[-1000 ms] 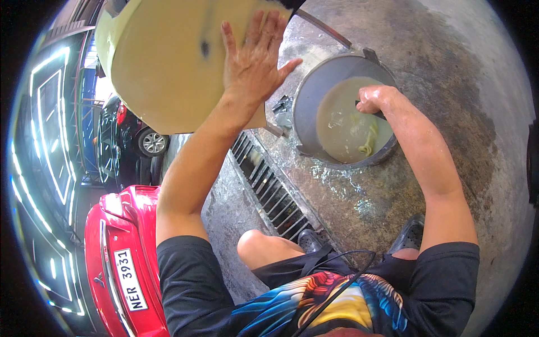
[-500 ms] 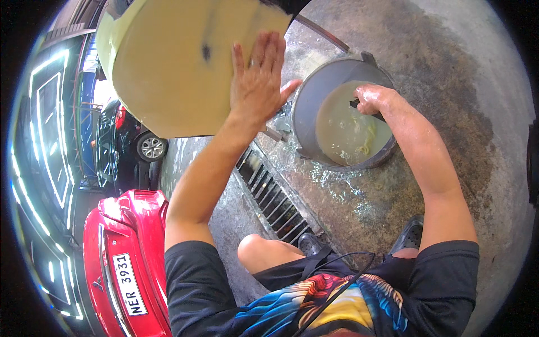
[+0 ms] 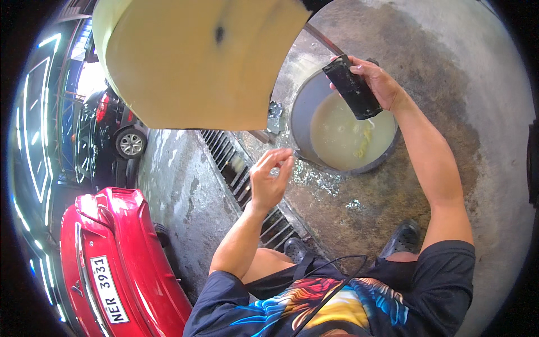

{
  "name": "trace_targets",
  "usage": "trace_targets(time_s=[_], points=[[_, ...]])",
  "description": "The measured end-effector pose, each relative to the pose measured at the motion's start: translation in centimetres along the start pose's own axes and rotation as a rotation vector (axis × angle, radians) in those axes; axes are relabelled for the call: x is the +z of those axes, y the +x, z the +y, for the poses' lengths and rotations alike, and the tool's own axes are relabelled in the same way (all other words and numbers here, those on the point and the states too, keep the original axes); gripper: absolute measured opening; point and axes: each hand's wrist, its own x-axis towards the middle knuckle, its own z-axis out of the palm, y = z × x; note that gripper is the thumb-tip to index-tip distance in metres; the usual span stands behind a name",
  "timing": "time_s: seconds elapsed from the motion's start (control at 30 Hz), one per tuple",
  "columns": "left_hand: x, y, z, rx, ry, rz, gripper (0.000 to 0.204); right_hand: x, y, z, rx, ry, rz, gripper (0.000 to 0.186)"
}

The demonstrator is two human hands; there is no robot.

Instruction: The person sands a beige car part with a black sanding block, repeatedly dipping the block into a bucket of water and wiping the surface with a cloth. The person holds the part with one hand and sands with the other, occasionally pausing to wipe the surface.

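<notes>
Black block [image 3: 352,90] | gripped between right fingers [image 3: 365,67], over bucket [image 3: 304,115] | left fingers [image 3: 276,154] loosely curled, parted

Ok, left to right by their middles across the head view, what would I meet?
Red car → tan panel → left hand → left shoe → black block → right hand, gripping that block → right shoe.

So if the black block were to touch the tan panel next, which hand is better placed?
Probably the right hand: it grips the black block over the grey tub. The left hand, apart from the tan panel, shows nothing in it.
</notes>
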Motion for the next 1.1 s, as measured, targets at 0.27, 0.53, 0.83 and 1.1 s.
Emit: trace_targets(time_s=[0.27,0.53,0.83,1.1], points=[[4.0,4.0,4.6,-0.587,-0.958,-0.103,0.062,6.8,-1.1,-0.4,-0.051,-0.265,0.0,0.045],[4.5,5.3,4.8,-0.585,-1.344,-0.028,0.052,11.3,-3.8,2.4,-0.572,-1.275,-0.01,0.049],[5.3,4.0,4.1,-0.536,-1.131,0.093,0.036,11.1,-4.7,3.3,-0.764,-1.299,-0.002,0.048],[4.6,4.0,3.7,-0.473,-1.104,0.118,0.035,10.1,-5.1,2.3,-0.837,-1.38,0.038,0.058]])
